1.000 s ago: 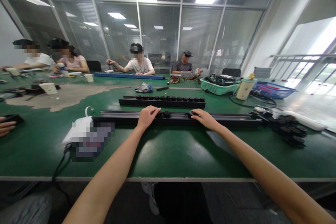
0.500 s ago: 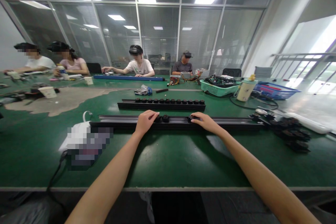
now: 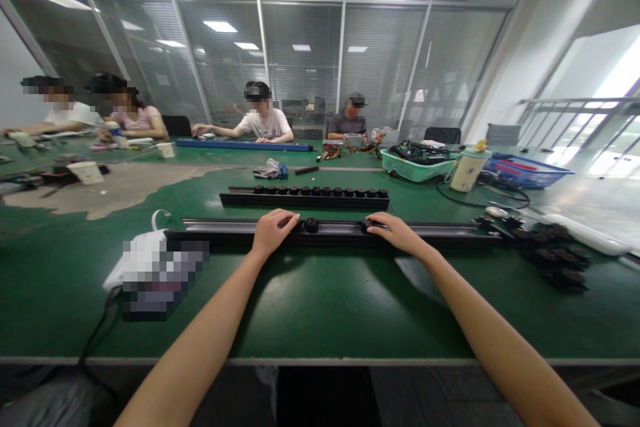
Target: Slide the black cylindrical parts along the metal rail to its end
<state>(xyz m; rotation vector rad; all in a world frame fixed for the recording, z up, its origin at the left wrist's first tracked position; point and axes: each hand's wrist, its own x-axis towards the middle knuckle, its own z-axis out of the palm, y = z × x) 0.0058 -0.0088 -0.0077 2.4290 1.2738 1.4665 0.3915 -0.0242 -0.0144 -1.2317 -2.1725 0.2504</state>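
Note:
A long black rail (image 3: pixel 335 238) lies across the green table in front of me. My left hand (image 3: pixel 273 230) is closed on a small black part in the rail, mostly hidden by the fingers. Just right of it, a black round part (image 3: pixel 311 225) sits in the channel. My right hand (image 3: pixel 395 230) grips another black part (image 3: pixel 369 223) farther right in the same channel. Behind stands a shorter black rail (image 3: pixel 305 201) with a row of several black parts in it.
Several black parts (image 3: pixel 555 253) are piled at the right. A white pouch (image 3: pixel 137 260) lies at the left. Farther back are a green basket (image 3: pixel 417 168), a cream bottle (image 3: pixel 466 170), a blue basket (image 3: pixel 530 177), paper cups and several people seated across the table.
The view has shifted slightly. Both hands stay at the rail, and the right fingers remain at their black part with hardly any movement.

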